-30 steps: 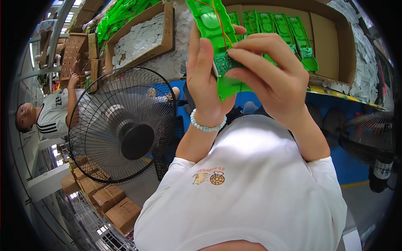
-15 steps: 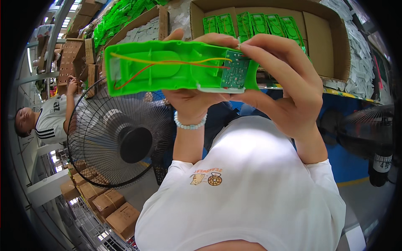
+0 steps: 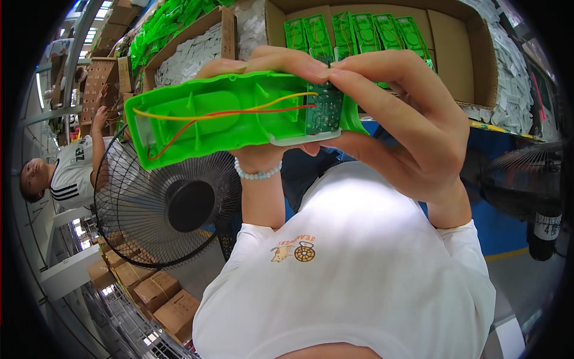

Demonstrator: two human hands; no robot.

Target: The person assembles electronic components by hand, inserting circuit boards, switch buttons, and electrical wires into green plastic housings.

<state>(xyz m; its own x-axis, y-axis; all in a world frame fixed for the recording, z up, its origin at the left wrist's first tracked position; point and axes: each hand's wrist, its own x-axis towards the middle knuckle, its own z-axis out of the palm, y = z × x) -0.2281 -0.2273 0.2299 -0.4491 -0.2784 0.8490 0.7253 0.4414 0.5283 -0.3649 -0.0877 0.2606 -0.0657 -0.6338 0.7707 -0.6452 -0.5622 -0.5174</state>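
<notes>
A long green plastic housing half [image 3: 230, 136] is held up in front of me, its hollow inside showing. At its right end sits a small green circuit board [image 3: 323, 110], with a yellow and a red wire running to the left end. A white plastic strip [image 3: 302, 139] lies along the lower edge by the board. My left hand [image 3: 263, 63] wraps the housing from behind, fingers over its top edge. My right hand [image 3: 412, 113] grips the board end, fingertips at the board's upper edge and thumb below. What lies between those fingertips is hidden.
Beyond my hands a cardboard box [image 3: 457, 63] holds several similar green housings [image 3: 365, 33] with wires. Bins of white parts [image 3: 194, 57] and green parts [image 3: 161, 36] stand far left. A fan [image 3: 191, 206] is at left, another fan [image 3: 520, 185] at right. A co-worker [image 3: 78, 170] sits far left.
The housing has moved left and slightly down, its left end tilting lower. My left fingers now reach further over its top edge, and my right fingertips have moved left with the board.
</notes>
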